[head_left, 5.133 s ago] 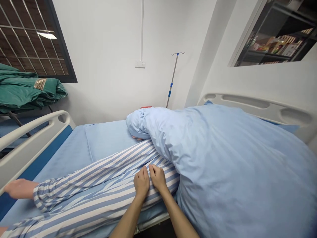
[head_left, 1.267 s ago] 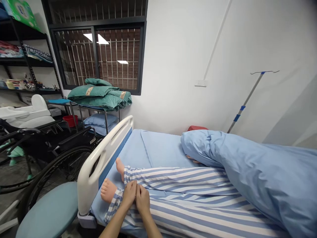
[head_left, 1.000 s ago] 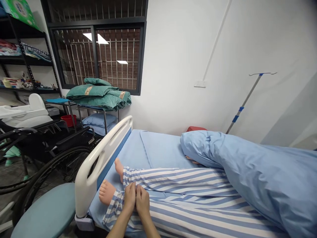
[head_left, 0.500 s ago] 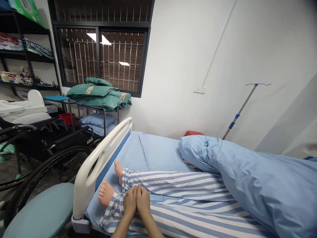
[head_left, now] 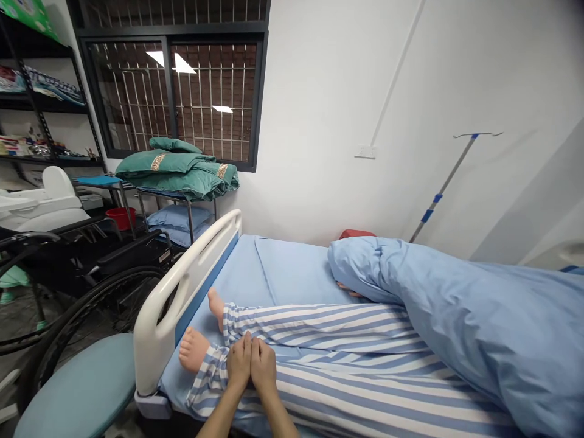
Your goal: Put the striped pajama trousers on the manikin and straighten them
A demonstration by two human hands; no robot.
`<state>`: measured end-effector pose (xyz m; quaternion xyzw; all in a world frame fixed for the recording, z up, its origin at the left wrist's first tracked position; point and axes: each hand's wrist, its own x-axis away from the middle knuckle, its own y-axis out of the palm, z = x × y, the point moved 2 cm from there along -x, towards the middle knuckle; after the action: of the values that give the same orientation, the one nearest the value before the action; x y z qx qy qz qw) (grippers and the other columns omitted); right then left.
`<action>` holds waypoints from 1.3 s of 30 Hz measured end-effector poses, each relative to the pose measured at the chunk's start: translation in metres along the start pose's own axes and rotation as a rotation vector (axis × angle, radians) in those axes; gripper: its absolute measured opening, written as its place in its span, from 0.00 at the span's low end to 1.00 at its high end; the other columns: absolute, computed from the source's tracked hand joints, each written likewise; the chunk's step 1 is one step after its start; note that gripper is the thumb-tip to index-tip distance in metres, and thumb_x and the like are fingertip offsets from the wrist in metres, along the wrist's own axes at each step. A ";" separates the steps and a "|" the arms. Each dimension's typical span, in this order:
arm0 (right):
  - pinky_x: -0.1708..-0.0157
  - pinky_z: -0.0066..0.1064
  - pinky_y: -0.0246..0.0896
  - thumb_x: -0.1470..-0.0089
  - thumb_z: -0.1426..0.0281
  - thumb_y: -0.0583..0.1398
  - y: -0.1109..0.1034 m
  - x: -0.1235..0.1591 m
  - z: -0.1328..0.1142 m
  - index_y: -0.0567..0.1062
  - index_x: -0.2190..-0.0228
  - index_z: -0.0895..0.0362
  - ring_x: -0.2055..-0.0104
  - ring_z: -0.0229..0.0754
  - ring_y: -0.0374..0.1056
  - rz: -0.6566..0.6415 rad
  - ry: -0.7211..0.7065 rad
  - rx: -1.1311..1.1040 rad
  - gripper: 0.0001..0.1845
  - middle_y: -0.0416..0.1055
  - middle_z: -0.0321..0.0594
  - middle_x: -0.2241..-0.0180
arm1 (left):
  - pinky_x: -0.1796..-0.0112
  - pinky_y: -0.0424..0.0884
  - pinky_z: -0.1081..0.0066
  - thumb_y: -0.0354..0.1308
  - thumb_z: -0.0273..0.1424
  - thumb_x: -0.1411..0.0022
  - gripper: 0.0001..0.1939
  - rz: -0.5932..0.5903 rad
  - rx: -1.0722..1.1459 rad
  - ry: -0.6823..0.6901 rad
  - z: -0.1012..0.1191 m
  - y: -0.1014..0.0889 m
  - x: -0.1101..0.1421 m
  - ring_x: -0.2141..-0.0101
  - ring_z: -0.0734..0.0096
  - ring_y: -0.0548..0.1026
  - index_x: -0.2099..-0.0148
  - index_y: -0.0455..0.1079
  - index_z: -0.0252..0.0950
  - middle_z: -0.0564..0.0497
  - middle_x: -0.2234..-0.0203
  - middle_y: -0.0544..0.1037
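A manikin-like figure lies on the bed in blue-and-white striped trousers point(head_left: 347, 322), its bare near foot point(head_left: 193, 350) and far foot point(head_left: 216, 306) pointing to the footboard. My left hand point(head_left: 238, 360) and my right hand point(head_left: 263, 364) rest side by side on the near lower leg, just above the ankle. Both are closed over the trouser leg, with the fingertips curled out of sight on its far side. A light blue quilt point(head_left: 447, 298) is bunched over the upper body, and part of a hand point(head_left: 349, 290) peeks from under its edge.
The white footboard point(head_left: 157, 310) rises left of the feet. Beyond it stand a wheelchair point(head_left: 114, 274) and a teal stool-like seat point(head_left: 86, 383). Green folded bedding point(head_left: 182, 170) lies on a rack beneath the window. A drip stand point(head_left: 442, 188) is behind the bed.
The view has shifted slightly, so the bed and room sit a little higher and further left. Both hands stay on the near lower leg.
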<state>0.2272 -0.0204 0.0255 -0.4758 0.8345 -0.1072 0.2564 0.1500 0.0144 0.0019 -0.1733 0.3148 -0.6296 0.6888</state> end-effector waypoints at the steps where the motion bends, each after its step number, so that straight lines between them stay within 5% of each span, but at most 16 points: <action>1: 0.77 0.27 0.45 0.43 0.59 0.46 -0.001 -0.001 -0.001 0.68 0.82 0.57 0.79 0.38 0.61 -0.005 0.005 -0.016 0.23 0.69 0.40 0.82 | 0.57 0.67 0.69 0.44 0.38 0.42 0.19 -0.013 0.015 -0.014 0.001 -0.001 0.000 0.60 0.64 0.74 0.58 0.72 0.36 0.44 0.62 0.77; 9: 0.76 0.27 0.50 0.43 0.56 0.45 -0.007 -0.007 0.001 0.70 0.81 0.59 0.77 0.39 0.61 0.011 0.090 -0.205 0.26 0.70 0.41 0.80 | 0.64 0.66 0.69 0.39 0.43 0.40 0.24 -0.177 0.192 0.020 0.040 -0.020 -0.009 0.67 0.66 0.74 0.71 0.71 0.35 0.46 0.72 0.77; 14: 0.76 0.27 0.50 0.44 0.55 0.44 -0.008 -0.009 0.003 0.66 0.84 0.57 0.78 0.38 0.59 0.059 0.100 -0.218 0.27 0.67 0.39 0.83 | 0.76 0.63 0.72 0.36 0.48 0.41 0.28 -0.107 0.357 -0.061 0.051 -0.017 -0.012 0.80 0.72 0.67 0.81 0.62 0.36 0.51 0.86 0.70; 23: 0.80 0.26 0.49 0.46 0.56 0.50 -0.013 -0.008 -0.009 0.64 0.85 0.57 0.82 0.35 0.55 0.114 0.079 -0.256 0.23 0.62 0.34 0.86 | 0.63 0.68 0.67 0.40 0.42 0.42 0.24 -0.024 0.099 0.028 0.012 0.012 0.005 0.65 0.62 0.75 0.63 0.74 0.34 0.41 0.68 0.78; 39: 0.79 0.26 0.44 0.44 0.57 0.47 -0.039 -0.017 -0.013 0.64 0.85 0.57 0.81 0.34 0.55 -0.023 0.001 -0.078 0.25 0.62 0.34 0.85 | 0.65 0.68 0.69 0.41 0.37 0.40 0.20 -0.010 -0.040 0.044 0.022 0.009 0.006 0.67 0.64 0.75 0.62 0.74 0.35 0.43 0.68 0.78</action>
<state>0.2559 -0.0271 0.0585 -0.4949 0.8327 -0.0779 0.2360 0.1717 0.0064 0.0112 -0.1748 0.3414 -0.6301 0.6751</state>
